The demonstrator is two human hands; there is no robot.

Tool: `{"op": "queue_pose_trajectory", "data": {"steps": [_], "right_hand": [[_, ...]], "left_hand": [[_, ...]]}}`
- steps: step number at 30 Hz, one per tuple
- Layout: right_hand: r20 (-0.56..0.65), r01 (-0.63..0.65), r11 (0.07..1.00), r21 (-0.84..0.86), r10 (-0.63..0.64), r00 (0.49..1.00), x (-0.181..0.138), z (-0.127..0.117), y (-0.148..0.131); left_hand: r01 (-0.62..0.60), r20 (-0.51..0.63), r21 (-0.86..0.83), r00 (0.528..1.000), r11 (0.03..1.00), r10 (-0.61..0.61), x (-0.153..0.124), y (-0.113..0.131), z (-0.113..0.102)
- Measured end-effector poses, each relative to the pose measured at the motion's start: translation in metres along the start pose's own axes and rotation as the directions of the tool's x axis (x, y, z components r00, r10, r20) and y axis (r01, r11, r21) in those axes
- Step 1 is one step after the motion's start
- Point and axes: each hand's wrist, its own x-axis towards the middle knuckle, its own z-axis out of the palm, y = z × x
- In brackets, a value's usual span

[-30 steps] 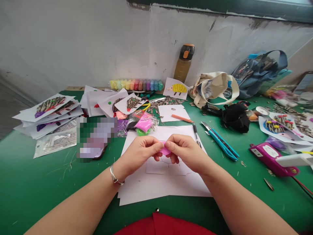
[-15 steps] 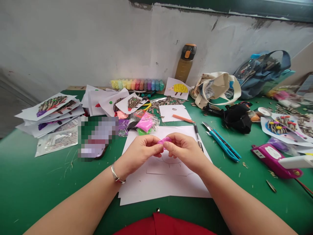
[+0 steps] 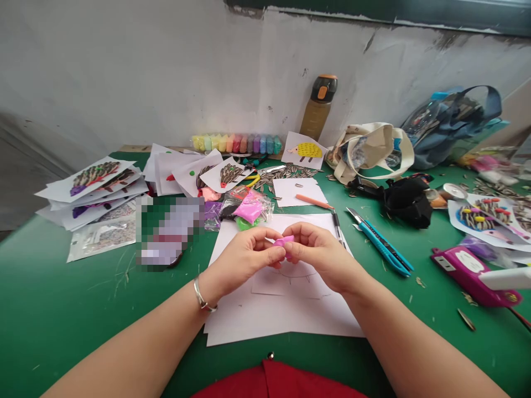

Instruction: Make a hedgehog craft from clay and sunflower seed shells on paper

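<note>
A small lump of pink modelling clay (image 3: pixel 284 241) is pinched between the fingertips of both my hands. My left hand (image 3: pixel 249 255), with a silver bracelet at the wrist, grips it from the left. My right hand (image 3: pixel 319 253) grips its other side, thumb bent toward the left thumb. Both hands hover over white paper sheets (image 3: pixel 265 320). A pencil-like outline drawing (image 3: pixel 296 276) shows on the upper sheet, its top part hidden by my hands. Just beyond lie bags of clay, among them a pink packet (image 3: pixel 249 206) and a green one (image 3: pixel 245 223).
To the right are a black pen (image 3: pixel 338 228), an orange crayon-like stick (image 3: pixel 314 202), a blue utility knife (image 3: pixel 379 243) and a magenta glue gun (image 3: pixel 475 276). At left sit stacked seed pictures (image 3: pixel 89 182) and a blurred phone (image 3: pixel 170 232). Sunflower seeds (image 3: pixel 290 172) and a bottle (image 3: pixel 318 108) stand farther back.
Both hands still hold the pink clay, which now looks more folded and bunched between the fingertips. My view has shifted slightly, so everything appears a little farther right.
</note>
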Motion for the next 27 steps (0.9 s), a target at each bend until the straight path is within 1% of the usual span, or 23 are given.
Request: {"op": "queue_pose_trajectory", "data": {"steps": [1, 5, 8, 10, 15, 20, 24, 27], "right_hand": [[-0.013, 0.009, 1.000, 0.009, -0.009, 1.000, 0.000, 0.000, 0.000], [-0.066, 0.049, 0.998, 0.041, -0.046, 0.997, -0.001, 0.003, -0.001], [-0.091, 0.057, 0.994, 0.088, -0.049, 0.995, -0.002, 0.007, -0.001], [-0.100, 0.064, 0.994, 0.091, -0.055, 0.993, -0.003, 0.009, -0.002], [-0.107, 0.064, 0.996, -0.062, -0.070, 0.992, -0.005, 0.006, -0.005], [-0.091, 0.050, 0.982, -0.183, -0.067, 0.994, -0.004, 0.003, -0.007], [-0.100, 0.029, 0.980, -0.196, -0.050, 0.994, -0.005, 0.006, -0.007], [-0.052, 0.023, 0.986, -0.164, -0.032, 0.998, -0.005, 0.005, -0.009]], "left_hand": [[0.005, 0.001, -0.016, 1.000, 1.000, -0.005, 0.000, 0.000, 0.000], [0.057, -0.056, -0.024, 0.997, 0.998, -0.058, 0.001, -0.003, -0.001], [0.038, -0.028, -0.011, 0.999, 0.999, -0.038, 0.002, -0.005, -0.002], [0.021, -0.025, 0.016, 0.999, 1.000, -0.020, 0.002, -0.005, -0.002], [0.024, -0.089, 0.080, 0.996, 0.997, -0.017, 0.002, -0.001, -0.003], [0.022, -0.036, 0.067, 0.999, 0.997, -0.020, 0.001, 0.002, -0.004], [0.011, -0.016, 0.077, 1.000, 0.997, -0.010, 0.000, 0.002, -0.003], [0.000, -0.037, 0.135, 0.999, 0.991, 0.005, -0.001, 0.005, -0.003]]}}
